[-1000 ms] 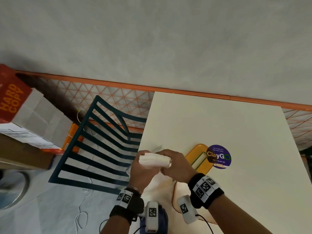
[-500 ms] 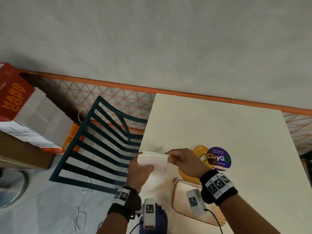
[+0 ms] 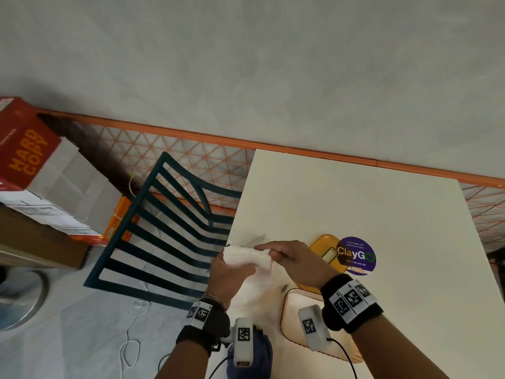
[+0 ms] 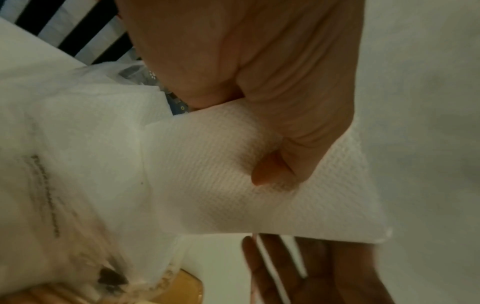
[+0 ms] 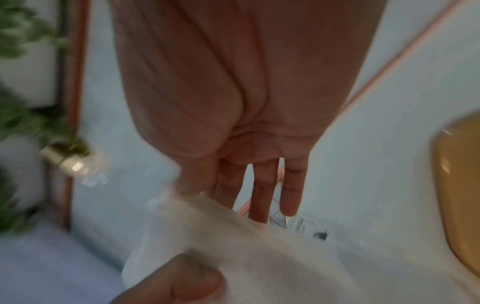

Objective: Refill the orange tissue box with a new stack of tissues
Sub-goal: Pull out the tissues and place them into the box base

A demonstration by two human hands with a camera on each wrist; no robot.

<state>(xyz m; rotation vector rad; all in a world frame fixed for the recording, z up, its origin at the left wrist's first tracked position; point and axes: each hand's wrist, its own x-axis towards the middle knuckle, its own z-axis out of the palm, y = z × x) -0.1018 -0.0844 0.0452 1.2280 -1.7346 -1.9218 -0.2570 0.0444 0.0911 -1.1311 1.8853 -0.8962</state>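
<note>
My left hand [image 3: 232,269] grips a white tissue stack [image 3: 246,257] above the table's left edge, its thumb curled onto the stack [image 4: 233,174]. My right hand [image 3: 269,251] pinches the stack's right end; its other fingers [image 5: 259,185] stretch straight behind the tissues [image 5: 233,236]. A clear plastic wrapper [image 3: 257,294] hangs below the stack. The orange tissue box lid [image 3: 322,246] with a slot lies flat past my right hand. The orange-rimmed box base [image 3: 292,326] sits under my right wrist, partly hidden.
The cream table [image 3: 355,201] carries a round purple ClayGO sticker [image 3: 356,255]. A dark green slatted chair [image 3: 164,228] stands left of the table. Cardboard boxes [image 3: 41,187] and a loose white cable [image 3: 131,346] lie on the floor at left.
My right hand, wrapped over the stack a second ago, has slid to its right end. More of the tissue now shows between my hands.
</note>
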